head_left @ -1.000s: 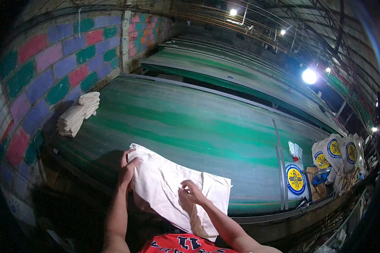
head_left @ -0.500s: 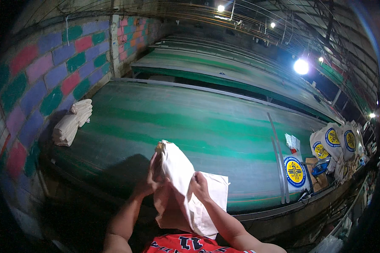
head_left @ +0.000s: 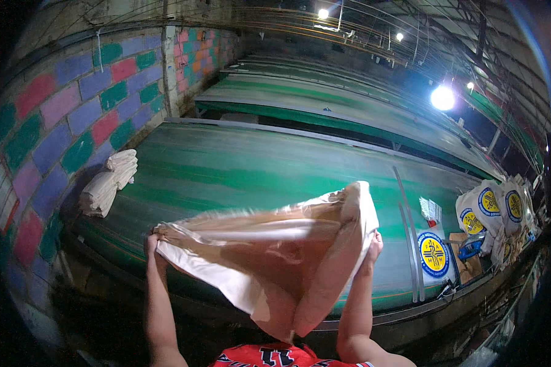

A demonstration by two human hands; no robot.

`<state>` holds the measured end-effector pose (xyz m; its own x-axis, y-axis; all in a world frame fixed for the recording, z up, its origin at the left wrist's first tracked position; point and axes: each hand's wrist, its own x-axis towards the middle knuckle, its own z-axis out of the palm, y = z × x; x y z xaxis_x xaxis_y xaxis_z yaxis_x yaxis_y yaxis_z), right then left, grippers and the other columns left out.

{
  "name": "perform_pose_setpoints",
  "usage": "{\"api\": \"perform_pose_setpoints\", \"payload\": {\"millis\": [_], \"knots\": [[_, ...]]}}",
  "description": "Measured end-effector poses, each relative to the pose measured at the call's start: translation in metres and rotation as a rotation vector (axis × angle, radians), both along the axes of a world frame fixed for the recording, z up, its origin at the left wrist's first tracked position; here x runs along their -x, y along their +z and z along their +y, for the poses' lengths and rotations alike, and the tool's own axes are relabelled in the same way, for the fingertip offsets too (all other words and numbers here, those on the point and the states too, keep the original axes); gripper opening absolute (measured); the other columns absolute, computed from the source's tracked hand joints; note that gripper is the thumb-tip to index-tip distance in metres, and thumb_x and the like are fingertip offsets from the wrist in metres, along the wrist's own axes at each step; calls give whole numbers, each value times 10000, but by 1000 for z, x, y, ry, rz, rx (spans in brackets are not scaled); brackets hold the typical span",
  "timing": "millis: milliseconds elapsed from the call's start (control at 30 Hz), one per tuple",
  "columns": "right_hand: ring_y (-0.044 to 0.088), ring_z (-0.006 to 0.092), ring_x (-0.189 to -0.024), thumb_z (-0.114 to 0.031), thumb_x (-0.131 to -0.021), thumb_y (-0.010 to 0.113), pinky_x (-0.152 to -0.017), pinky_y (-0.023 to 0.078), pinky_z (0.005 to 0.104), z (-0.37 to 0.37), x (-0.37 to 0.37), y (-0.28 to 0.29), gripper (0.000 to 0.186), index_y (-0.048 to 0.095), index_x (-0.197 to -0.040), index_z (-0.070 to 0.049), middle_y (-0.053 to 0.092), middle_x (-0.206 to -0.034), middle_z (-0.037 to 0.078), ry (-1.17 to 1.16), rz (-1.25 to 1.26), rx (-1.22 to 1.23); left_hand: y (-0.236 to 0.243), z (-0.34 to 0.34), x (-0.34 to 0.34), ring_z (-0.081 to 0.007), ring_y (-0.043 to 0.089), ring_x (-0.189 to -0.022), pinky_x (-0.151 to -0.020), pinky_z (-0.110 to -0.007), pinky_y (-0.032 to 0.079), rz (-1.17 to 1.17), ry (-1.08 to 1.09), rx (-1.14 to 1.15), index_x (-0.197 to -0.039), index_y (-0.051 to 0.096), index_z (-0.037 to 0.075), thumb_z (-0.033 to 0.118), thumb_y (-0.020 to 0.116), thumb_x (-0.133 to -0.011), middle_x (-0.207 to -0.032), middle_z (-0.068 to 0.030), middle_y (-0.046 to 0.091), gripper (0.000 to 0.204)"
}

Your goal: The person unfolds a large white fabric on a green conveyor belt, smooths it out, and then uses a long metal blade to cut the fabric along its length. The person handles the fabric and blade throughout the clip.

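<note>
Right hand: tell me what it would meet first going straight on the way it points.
Past the cloth it grips, the right hand would probably meet the green table, though its height above it is unclear.

1. A long green table (head_left: 226, 183), streaked grey, has a grey rail (head_left: 226, 124) along its far edge.
2. At the left edge, towards the near corner, lie folded cloths (head_left: 107, 186) in two heaps that touch.
3. Nearer the right edge, two grey strips (head_left: 412, 281) run side by side, crosswise; one reaches farther towards the far edge.
4. Just right of them: an emblem sheet (head_left: 434, 254) by the near edge, a white packet (head_left: 430, 211) farther in.
5. Printed bags (head_left: 490, 208) crowd the right edge, beside a brown board (head_left: 467, 269).
</note>
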<state>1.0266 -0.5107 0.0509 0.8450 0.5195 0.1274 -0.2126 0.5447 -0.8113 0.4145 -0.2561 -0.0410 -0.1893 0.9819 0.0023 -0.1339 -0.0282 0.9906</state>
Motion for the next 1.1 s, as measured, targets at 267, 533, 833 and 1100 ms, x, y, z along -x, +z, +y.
{"api": "perform_pose_setpoints", "payload": {"millis": [267, 533, 833, 1100], "knots": [[649, 207, -903, -140, -1012, 495, -799, 540, 334, 0, -10, -117, 248, 571, -1222, -32, 664, -1067, 69, 329, 257, -12, 1, -23, -89, -391, 575, -1101, -955, -441, 476, 1035, 151, -554, -1094, 623, 22, -13, 668, -735, -1173, -184, 603, 364], [603, 314, -1137, -389, -901, 681, -961, 482, 385, -8, 13, -125, 840, 273, -1521, 4, 613, -1278, 181, 430, -550, 782, -8, -112, -240, -333, 522, -1263, -1047, -420, 432, 795, -935, -241, -1391, 462, 27, 375, 780, -816, -1358, -220, 523, 743], [639, 459, -905, -149, -809, 659, -744, 509, 505, -21, 20, -106, 348, 549, -1107, -9, 664, -924, 248, 257, -711, 1030, -21, -178, -277, -470, 384, -1330, -1059, -634, 328, 1402, -880, -301, -1532, 217, 94, 509, 809, -725, -1485, -296, 266, 1083], [656, 245, -863, -110, -887, 604, -752, 513, 392, -24, -40, -114, 292, 592, -1161, -10, 685, -936, 173, 73, -876, 1059, -82, -148, -201, -451, 528, -1139, -937, -509, 472, 1188, -560, -188, -1363, 440, 60, 199, 692, -851, -1276, -235, 459, 588]]}}
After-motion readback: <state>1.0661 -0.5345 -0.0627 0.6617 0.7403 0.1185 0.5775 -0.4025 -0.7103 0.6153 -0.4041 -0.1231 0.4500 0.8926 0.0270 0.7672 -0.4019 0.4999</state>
